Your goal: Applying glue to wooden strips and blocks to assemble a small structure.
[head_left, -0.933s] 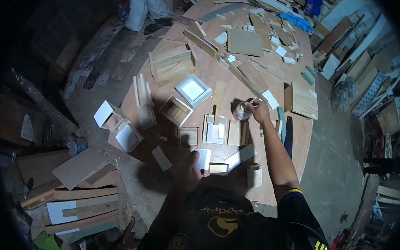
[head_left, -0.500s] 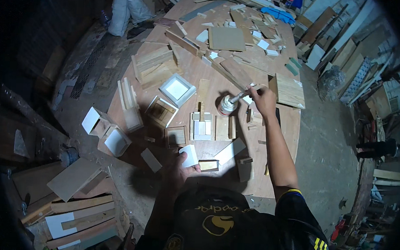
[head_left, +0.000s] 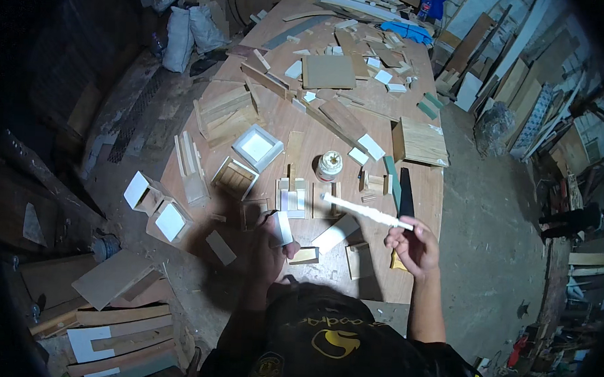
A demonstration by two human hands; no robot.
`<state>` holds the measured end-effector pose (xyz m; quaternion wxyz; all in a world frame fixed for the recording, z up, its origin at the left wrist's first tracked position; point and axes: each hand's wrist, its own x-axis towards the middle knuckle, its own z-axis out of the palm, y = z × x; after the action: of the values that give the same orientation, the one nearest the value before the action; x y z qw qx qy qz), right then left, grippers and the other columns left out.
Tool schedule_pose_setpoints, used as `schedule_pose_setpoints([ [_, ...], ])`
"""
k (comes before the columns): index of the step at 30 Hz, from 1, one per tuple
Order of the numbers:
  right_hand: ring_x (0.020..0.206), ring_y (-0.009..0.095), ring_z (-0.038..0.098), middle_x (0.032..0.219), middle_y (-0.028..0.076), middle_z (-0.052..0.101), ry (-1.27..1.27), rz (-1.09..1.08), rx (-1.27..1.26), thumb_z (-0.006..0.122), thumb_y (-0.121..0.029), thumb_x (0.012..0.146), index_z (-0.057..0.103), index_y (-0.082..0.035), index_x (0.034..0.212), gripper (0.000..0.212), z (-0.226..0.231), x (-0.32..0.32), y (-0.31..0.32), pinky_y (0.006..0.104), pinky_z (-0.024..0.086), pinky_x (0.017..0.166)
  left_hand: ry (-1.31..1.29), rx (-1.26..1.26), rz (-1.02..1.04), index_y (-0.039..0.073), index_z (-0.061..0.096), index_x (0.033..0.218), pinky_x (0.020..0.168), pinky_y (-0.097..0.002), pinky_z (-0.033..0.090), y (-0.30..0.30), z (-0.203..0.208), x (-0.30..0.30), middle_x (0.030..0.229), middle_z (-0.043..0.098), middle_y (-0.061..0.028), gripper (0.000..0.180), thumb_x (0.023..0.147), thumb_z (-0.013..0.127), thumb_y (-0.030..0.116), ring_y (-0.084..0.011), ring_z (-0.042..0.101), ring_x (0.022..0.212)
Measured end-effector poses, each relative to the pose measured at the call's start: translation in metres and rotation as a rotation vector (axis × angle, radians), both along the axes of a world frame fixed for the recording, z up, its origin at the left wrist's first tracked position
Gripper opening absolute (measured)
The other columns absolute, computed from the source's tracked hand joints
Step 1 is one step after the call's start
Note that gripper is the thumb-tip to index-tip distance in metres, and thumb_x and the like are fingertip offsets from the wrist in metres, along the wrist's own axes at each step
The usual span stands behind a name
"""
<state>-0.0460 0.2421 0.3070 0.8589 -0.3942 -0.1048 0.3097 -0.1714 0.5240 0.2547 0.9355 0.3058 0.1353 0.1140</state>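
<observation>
Between the fingers and thumb of my right hand point(head_left: 417, 249) is a thin stick point(head_left: 368, 212) coated in white, its far tip pointing left over the table. My left hand point(head_left: 265, 258), partly in shadow, holds a small white-faced wooden piece point(head_left: 283, 228) tilted up near the table's near side. Ahead of both hands stands an open jar point(head_left: 329, 167) with white smears round its mouth. A small wooden assembly point(head_left: 292, 199) lies just beyond my left hand. A small open wooden frame point(head_left: 304, 255) is beside that hand's fingertips.
Wooden boxes point(head_left: 228, 114), a white-centred square frame point(head_left: 257, 147) and a larger box point(head_left: 418, 141) stand on the wooden table. A dark blade point(head_left: 407, 193) lies at the right edge. Scattered offcuts and a flat board point(head_left: 328, 72) fill the far end. Planks point(head_left: 127, 339) are stacked lower left.
My right hand has come back from the jar toward me, drawing the white-coated stick out of its mouth. My left hand has tipped the white-faced piece more upright.
</observation>
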Motion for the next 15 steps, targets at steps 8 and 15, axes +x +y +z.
schedule_pose_setpoints([
  [8,0.086,0.037,0.065,0.093,0.028,0.064,-0.41,0.027,-0.081,0.06,-0.019,0.082,0.061,0.011,0.103,0.037,0.036,-0.015,-0.063,0.0428,0.05,0.081,0.019,0.111,-0.029,0.012,0.054,0.077,0.048,-0.028,0.031,-0.055,0.068,0.013,0.044,0.036,0.0005,0.029,0.093,0.046,0.034,-0.012,0.034,0.039],
  [15,0.082,0.032,0.065,0.092,0.024,0.065,-0.867,0.123,-0.222,0.064,-0.018,0.077,0.066,0.01,0.095,0.034,0.064,-0.01,-0.081,0.038,0.05,0.076,-0.087,1.457,0.518,0.012,0.059,0.092,0.047,-0.0284,0.033,-0.097,0.103,0.0,0.049,0.038,0.0019,0.026,0.093,0.05,0.036,-0.0095,0.034,0.039],
])
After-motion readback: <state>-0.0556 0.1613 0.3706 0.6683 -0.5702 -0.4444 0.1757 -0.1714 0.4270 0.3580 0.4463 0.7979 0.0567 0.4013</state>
